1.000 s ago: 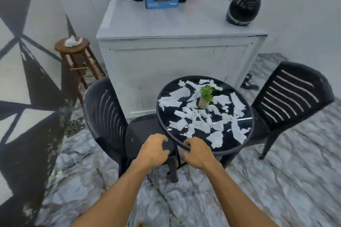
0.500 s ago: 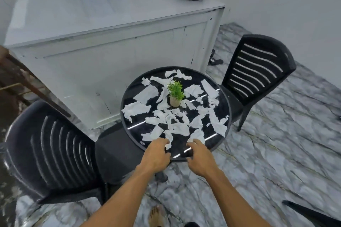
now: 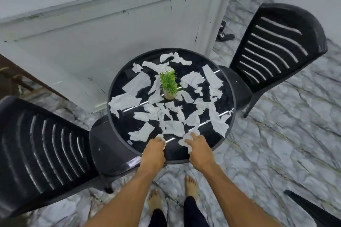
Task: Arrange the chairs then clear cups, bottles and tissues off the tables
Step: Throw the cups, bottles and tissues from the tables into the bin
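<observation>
A small round black table (image 3: pixel 228 131) stands in front of me, strewn with several torn white tissue pieces (image 3: pixel 173 127). A little green plant in a pot (image 3: pixel 168 84) sits at its middle. My left hand (image 3: pixel 154 150) rests at the near rim, its fingers closed on a tissue scrap. My right hand (image 3: pixel 198 146) lies beside it on another tissue piece (image 3: pixel 186 141), fingers spread and pressing down on it. One black plastic chair (image 3: pixel 44 145) is tucked in at the left, another black chair (image 3: pixel 276 46) at the right.
A white counter (image 3: pixel 114 29) stands right behind the table. Black sandals (image 3: pixel 224 34) lie on the marble floor past its corner. A wooden stool's legs (image 3: pixel 20 79) show at the far left. Part of another black chair (image 3: pixel 313 208) juts in at the bottom right. My bare feet (image 3: pixel 173 191) stand below the table.
I have stepped closer and now look more steeply down at the table. Both hands moved from the table's near rim onto the tissue pieces at its edge.
</observation>
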Available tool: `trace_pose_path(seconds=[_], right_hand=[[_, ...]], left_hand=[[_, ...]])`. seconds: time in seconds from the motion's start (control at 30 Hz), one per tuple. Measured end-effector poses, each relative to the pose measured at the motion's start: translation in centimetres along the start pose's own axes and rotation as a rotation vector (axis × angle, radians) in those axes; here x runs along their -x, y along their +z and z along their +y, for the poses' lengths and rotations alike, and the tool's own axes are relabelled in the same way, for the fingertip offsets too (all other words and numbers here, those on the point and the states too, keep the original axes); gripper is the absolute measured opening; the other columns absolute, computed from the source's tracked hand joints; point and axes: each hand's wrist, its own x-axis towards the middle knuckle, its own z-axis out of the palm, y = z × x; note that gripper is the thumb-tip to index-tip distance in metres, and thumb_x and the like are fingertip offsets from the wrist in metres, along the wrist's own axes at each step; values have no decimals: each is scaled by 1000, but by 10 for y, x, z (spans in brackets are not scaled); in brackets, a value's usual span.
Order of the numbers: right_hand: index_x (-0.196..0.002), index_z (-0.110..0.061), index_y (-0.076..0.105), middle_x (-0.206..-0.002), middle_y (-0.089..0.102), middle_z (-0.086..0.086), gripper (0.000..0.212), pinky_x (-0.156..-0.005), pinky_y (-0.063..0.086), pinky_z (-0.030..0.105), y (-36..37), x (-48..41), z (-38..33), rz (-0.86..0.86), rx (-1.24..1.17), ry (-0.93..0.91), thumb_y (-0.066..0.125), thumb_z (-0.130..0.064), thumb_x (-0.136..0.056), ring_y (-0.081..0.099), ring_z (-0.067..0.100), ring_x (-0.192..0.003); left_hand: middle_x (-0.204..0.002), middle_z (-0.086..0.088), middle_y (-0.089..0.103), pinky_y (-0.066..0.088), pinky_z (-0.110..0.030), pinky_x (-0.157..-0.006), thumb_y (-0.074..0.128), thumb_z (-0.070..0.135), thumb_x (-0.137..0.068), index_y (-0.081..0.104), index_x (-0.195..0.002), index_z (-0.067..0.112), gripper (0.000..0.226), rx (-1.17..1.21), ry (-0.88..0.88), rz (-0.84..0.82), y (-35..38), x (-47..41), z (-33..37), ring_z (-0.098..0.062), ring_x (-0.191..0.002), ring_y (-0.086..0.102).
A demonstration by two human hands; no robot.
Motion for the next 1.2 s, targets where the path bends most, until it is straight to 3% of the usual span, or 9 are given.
trace_pose_path(seconds=[0.07,0.17,0.33,0.57,0.7,0.77,0.83,1.0,1.2], right_hand=[[-133,-16,61,-146,45,3,61,-97,43,27,2,-5,6,24,-9,-28,58,10,-78,39,24,-125],[-110,-9,75,-116,66,7,51,-77,42,24,4,-14,17,26,-82,-50,53,15,-71,51,26,-104],[-81,-6,76,-67,60,-1,37,-58,39,21,-4,-14,25,101,-265,-73,49,16,-68,46,9,-61],[-98,-9,74,-85,67,3,32,-78,54,36,-30,-21,37,203,-322,-65,52,5,-78,60,19,-81],[-106,-6,74,-146,47,-3,35,-85,53,31,-46,-49,36,120,-260,-65,56,8,-80,61,21,-107],[-108,-6,73,-158,29,-10,36,-83,54,33,-51,-62,34,34,-213,-67,56,10,-80,60,21,-111],[-108,-2,70,-149,43,-5,34,-84,54,36,-50,-69,33,-17,-138,-105,55,11,-80,60,25,-110],[-74,-5,71,-79,59,11,27,-67,50,36,-33,-67,36,64,-147,-113,50,11,-67,53,26,-83],[-104,-10,75,-96,69,5,41,-82,52,29,-28,-52,40,201,-360,-128,55,11,-75,63,19,-93]], left_hand=[[-74,0,53,43,-35,-59,47,-14,-68,51,-65,14,29,53,-35,51,-2,4,9,-23,-74,53],[-92,-4,65,52,-38,-80,52,-7,-87,69,-108,12,34,237,2,209,-6,7,31,-22,-90,58],[-103,-2,57,51,-35,-90,52,3,-95,28,-155,21,68,222,-59,120,-11,-15,56,-19,-97,54],[-92,0,48,36,-23,-64,55,0,-91,70,-98,8,18,15,-4,131,20,-21,63,-21,-95,53],[-120,-2,56,52,-27,-73,63,-2,-83,76,-85,8,17,29,-3,198,26,-14,61,-23,-116,49],[-101,2,62,53,-37,-76,55,-2,-86,70,-78,10,21,77,-23,131,18,-12,65,-26,-104,57],[-80,4,58,50,-36,-74,51,-3,-86,59,-70,15,25,149,-34,135,8,-11,69,-25,-87,58],[-119,3,64,44,-27,-104,55,5,-93,66,-122,16,33,367,-142,343,-17,-17,70,-12,-114,55],[-107,-2,62,39,-18,-91,51,2,-94,71,-113,10,29,332,-31,355,-35,-54,84,-17,-102,55]])
